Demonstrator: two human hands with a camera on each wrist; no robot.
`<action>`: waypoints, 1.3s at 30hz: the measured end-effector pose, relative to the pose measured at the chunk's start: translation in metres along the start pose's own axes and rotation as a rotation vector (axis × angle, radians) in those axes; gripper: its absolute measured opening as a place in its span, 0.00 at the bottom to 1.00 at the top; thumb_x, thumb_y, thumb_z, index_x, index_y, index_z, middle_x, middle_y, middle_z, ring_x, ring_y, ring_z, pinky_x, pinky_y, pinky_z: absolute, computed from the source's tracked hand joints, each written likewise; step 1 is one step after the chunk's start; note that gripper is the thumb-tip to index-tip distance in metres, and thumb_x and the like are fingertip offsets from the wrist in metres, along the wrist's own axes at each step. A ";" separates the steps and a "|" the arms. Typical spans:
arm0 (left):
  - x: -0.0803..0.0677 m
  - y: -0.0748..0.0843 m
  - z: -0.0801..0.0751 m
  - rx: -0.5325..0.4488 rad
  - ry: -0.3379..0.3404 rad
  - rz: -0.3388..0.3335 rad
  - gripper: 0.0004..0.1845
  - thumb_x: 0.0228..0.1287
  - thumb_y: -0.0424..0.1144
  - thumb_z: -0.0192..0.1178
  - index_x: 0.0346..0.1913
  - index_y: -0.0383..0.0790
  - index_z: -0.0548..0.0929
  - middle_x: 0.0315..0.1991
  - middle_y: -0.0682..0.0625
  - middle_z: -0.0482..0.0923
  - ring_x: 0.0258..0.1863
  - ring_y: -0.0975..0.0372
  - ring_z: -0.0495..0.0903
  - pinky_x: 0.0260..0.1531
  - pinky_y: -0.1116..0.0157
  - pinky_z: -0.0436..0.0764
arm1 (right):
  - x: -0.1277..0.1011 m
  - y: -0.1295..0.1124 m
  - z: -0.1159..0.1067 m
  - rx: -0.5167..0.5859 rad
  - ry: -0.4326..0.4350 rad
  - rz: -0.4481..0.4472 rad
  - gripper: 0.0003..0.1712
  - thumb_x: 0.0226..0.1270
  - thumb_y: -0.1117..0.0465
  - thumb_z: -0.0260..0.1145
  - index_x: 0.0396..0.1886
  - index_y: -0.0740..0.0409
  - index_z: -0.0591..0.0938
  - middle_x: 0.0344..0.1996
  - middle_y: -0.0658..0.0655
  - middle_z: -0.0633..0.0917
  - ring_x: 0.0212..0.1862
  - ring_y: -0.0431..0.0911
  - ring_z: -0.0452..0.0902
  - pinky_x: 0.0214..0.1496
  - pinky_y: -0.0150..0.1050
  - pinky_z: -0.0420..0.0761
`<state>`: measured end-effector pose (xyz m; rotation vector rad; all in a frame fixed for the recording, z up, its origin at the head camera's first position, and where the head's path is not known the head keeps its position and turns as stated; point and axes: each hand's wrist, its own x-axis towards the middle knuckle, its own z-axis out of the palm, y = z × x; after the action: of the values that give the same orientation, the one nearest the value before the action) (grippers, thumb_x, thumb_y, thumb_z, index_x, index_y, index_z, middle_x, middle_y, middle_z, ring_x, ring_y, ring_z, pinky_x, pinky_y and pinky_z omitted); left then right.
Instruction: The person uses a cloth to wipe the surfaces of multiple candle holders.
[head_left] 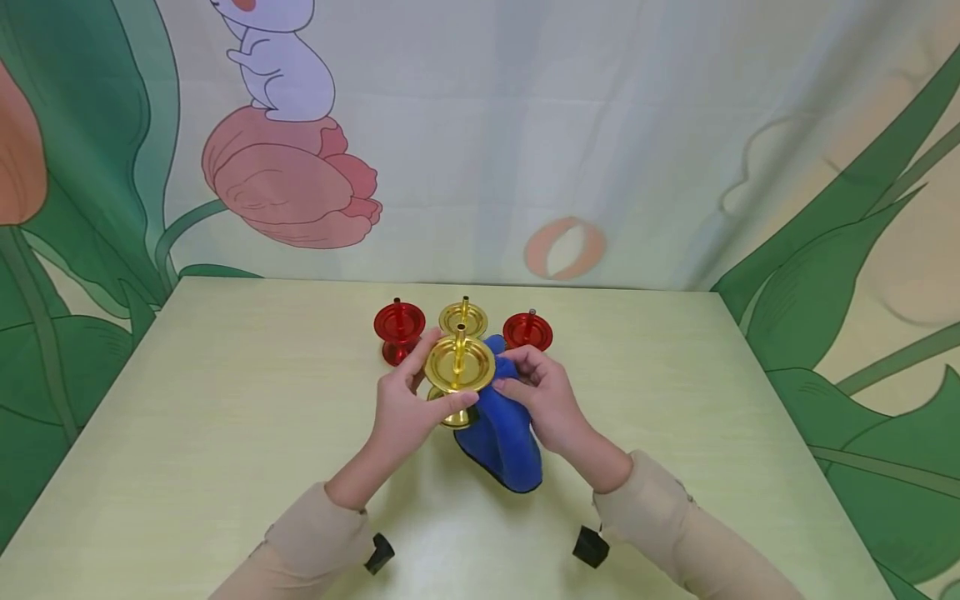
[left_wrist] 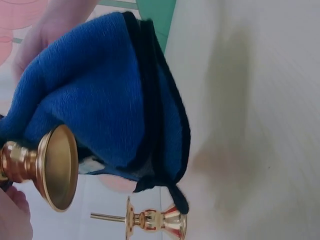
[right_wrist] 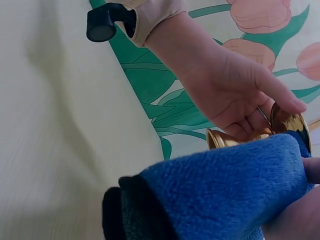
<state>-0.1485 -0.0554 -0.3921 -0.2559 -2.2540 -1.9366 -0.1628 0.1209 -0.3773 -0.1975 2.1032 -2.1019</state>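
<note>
My left hand (head_left: 411,410) grips a gold candle holder (head_left: 460,367), raised above the table with its spike upward and its thumb-side rim toward me. In the left wrist view the flared base of this candle holder (left_wrist: 60,167) shows. Beside it my right hand (head_left: 546,400) pinches a blue cloth (head_left: 504,437), which hangs folded and has a dark edge. The cloth (right_wrist: 230,185) lies against the candle holder's side in the right wrist view, hiding part of it. Behind the hands stand a red candle holder (head_left: 399,323), a second gold one (head_left: 465,318) and another red one (head_left: 528,331).
The pale table (head_left: 262,433) reaches back to a printed curtain (head_left: 570,125). Black wrist cameras, a left one (head_left: 379,553) and a right one (head_left: 591,547), jut inward from the sleeves.
</note>
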 end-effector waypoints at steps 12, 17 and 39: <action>0.007 0.005 -0.009 -0.232 -0.243 -0.024 0.40 0.48 0.36 0.66 0.64 0.41 0.58 0.60 0.46 0.66 0.58 0.58 0.68 0.57 0.59 0.69 | 0.005 0.000 -0.009 0.142 -0.102 0.011 0.12 0.57 0.76 0.55 0.40 0.61 0.73 0.30 0.46 0.81 0.35 0.39 0.77 0.41 0.30 0.79; 0.008 0.005 -0.008 -0.346 -0.305 -0.023 0.39 0.48 0.40 0.66 0.62 0.37 0.57 0.60 0.41 0.65 0.55 0.59 0.69 0.49 0.69 0.75 | 0.005 0.001 -0.010 0.146 -0.103 0.007 0.13 0.56 0.76 0.54 0.41 0.64 0.73 0.30 0.46 0.81 0.35 0.39 0.77 0.40 0.29 0.79; 0.011 -0.002 -0.018 -0.212 -0.409 0.028 0.38 0.50 0.58 0.59 0.63 0.44 0.63 0.68 0.48 0.52 0.69 0.56 0.43 0.61 0.40 0.44 | 0.001 -0.001 -0.019 0.211 -0.171 -0.014 0.19 0.56 0.77 0.52 0.33 0.49 0.78 0.29 0.46 0.81 0.33 0.38 0.78 0.38 0.29 0.79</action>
<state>-0.1597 -0.0727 -0.3887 -0.7700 -2.2462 -2.2810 -0.1682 0.1392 -0.3760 -0.3511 1.7769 -2.2091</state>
